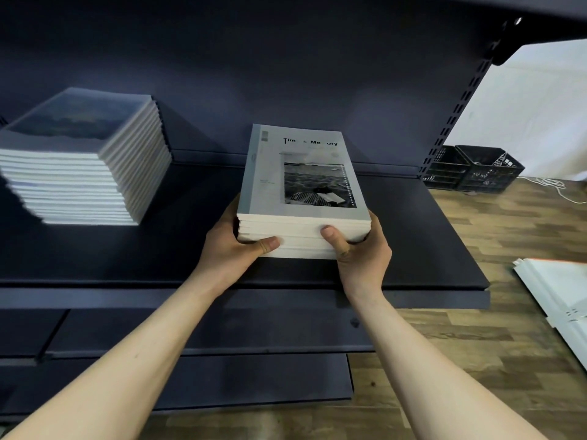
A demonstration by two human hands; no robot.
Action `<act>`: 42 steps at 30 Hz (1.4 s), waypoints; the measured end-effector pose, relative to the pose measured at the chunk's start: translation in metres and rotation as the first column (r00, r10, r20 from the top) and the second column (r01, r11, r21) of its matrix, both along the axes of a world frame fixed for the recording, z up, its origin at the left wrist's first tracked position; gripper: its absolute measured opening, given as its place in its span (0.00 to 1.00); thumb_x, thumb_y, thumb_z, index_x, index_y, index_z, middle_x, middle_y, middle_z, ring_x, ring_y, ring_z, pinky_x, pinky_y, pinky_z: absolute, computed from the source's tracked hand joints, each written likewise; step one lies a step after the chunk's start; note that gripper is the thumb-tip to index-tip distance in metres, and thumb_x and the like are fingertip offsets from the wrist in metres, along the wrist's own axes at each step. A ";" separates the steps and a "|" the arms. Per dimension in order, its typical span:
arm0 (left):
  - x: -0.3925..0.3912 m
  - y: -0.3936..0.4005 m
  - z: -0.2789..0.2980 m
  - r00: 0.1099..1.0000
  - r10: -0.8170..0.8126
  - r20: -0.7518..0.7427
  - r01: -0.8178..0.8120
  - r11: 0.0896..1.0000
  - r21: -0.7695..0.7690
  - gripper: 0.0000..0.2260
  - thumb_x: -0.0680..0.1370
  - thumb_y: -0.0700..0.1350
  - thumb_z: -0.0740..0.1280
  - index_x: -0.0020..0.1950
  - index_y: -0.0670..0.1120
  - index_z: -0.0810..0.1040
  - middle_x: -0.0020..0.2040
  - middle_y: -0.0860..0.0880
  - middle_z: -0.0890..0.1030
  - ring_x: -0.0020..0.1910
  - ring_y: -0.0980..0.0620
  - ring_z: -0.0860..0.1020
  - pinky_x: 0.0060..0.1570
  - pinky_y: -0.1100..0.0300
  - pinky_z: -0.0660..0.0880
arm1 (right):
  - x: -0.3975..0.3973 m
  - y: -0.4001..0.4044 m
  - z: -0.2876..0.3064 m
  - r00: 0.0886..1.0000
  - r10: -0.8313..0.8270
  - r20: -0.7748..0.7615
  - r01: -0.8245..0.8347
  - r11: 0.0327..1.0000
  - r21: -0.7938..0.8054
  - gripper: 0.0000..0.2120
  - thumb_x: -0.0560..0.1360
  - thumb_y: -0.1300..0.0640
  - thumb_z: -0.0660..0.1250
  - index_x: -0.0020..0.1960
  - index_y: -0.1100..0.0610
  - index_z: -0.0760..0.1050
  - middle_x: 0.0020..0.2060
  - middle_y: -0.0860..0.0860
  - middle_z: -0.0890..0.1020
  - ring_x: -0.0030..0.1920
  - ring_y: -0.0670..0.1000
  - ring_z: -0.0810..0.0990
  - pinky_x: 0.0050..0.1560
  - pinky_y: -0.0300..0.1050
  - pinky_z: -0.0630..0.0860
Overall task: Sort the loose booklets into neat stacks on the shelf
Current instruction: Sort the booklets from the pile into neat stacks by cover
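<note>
Wood-plank floor [476, 328], white wall [533, 115], two black crates [473, 168].

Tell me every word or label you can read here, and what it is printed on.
"Tim & Me ory": title, partly washed out by glare, on the top booklet held by both hands.
Smaller print on that cover: too small to read.
Cover of the tall stack on the left: blurred, nothing readable.
</note>
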State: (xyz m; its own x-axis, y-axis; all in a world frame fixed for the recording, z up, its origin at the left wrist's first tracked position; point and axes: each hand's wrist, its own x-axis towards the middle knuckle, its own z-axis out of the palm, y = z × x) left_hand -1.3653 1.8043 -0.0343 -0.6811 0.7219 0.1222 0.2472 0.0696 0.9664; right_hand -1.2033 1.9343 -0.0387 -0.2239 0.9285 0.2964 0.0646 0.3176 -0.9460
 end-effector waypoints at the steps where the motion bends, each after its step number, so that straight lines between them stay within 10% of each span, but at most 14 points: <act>1: 0.000 0.000 0.001 1.000 -0.006 -0.002 0.006 1.000 0.002 0.38 0.67 0.43 0.80 0.73 0.54 0.68 0.57 0.62 0.80 0.55 0.68 0.77 0.55 0.71 0.74 | 0.000 0.000 0.000 1.000 -0.004 -0.001 0.004 1.000 0.001 0.33 0.63 0.49 0.81 0.64 0.55 0.76 0.46 0.35 0.81 0.45 0.26 0.77 0.45 0.22 0.70; 13: 0.007 0.003 0.008 0.985 -0.075 -0.154 0.069 0.997 -0.042 0.27 0.74 0.43 0.74 0.65 0.63 0.67 0.75 0.52 0.64 0.52 0.80 0.69 0.48 0.85 0.65 | -0.003 0.001 0.000 0.998 0.043 0.052 -0.046 0.998 0.051 0.38 0.64 0.43 0.76 0.68 0.59 0.73 0.45 0.34 0.78 0.44 0.23 0.75 0.44 0.21 0.68; 21: -0.002 -0.007 0.012 0.986 -0.143 -0.082 0.130 0.980 -0.151 0.46 0.63 0.43 0.83 0.75 0.53 0.63 0.57 0.66 0.77 0.55 0.72 0.75 0.54 0.76 0.72 | 0.004 -0.006 0.008 0.982 0.175 0.066 -0.171 0.983 -0.059 0.55 0.60 0.49 0.84 0.79 0.53 0.57 0.61 0.40 0.78 0.55 0.25 0.74 0.54 0.22 0.69; 42: 0.006 -0.004 0.008 0.986 -0.028 -0.165 -0.010 0.974 -0.226 0.37 0.65 0.44 0.82 0.69 0.48 0.69 0.54 0.62 0.76 0.56 0.61 0.75 0.55 0.70 0.69 | 0.025 0.011 0.008 0.910 0.337 0.241 -0.322 0.941 -0.099 0.48 0.62 0.67 0.81 0.74 0.48 0.62 0.54 0.33 0.77 0.53 0.23 0.72 0.47 0.20 0.69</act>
State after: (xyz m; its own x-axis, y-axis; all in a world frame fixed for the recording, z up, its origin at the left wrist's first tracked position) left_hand -1.3598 1.7998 -0.0260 -0.6585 0.7496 0.0664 0.4046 0.2782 0.8712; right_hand -1.1785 1.9451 -0.0307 -0.5801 0.8023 0.1404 0.2027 0.3092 -0.9291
